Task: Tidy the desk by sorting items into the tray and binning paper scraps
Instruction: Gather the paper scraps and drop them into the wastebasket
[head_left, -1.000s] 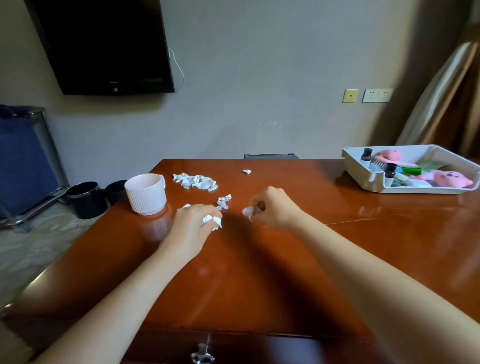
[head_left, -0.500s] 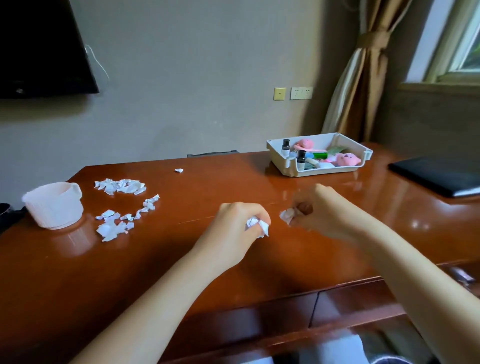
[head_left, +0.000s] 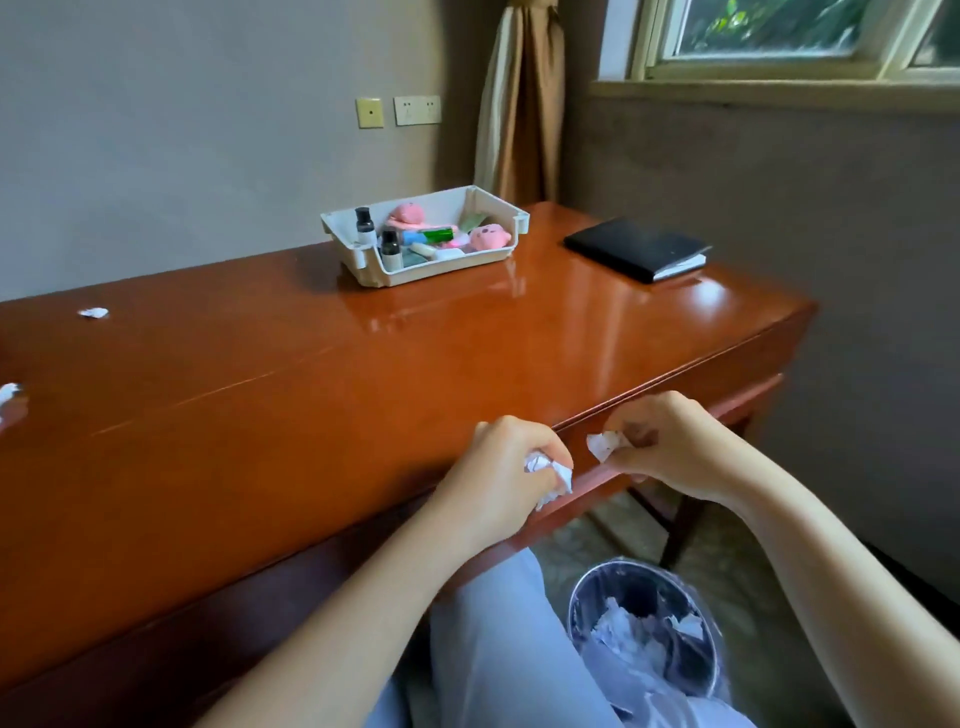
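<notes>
1. Glossy reddish-brown wooden surface (head_left: 311, 395) fills the left and centre of the frame, below a grey wall.
2. A white plastic tray (head_left: 436, 273) holding small bottles and pink plush toys is seen at upper centre; a black notebook (head_left: 636, 248) lies to its right.
3. Crumpled white paper scraps (head_left: 553, 475) are gripped by the closed fingers of the left hand (head_left: 498, 480) at the surface's near edge.
4. Another white scrap (head_left: 601, 446) is pinched by the right hand (head_left: 670, 447).
5. A round metal bin lined with clear plastic (head_left: 644, 629), holding paper, stands on the floor at lower right.
6. Loose white scraps (head_left: 93, 312) remain at the far left.
</notes>
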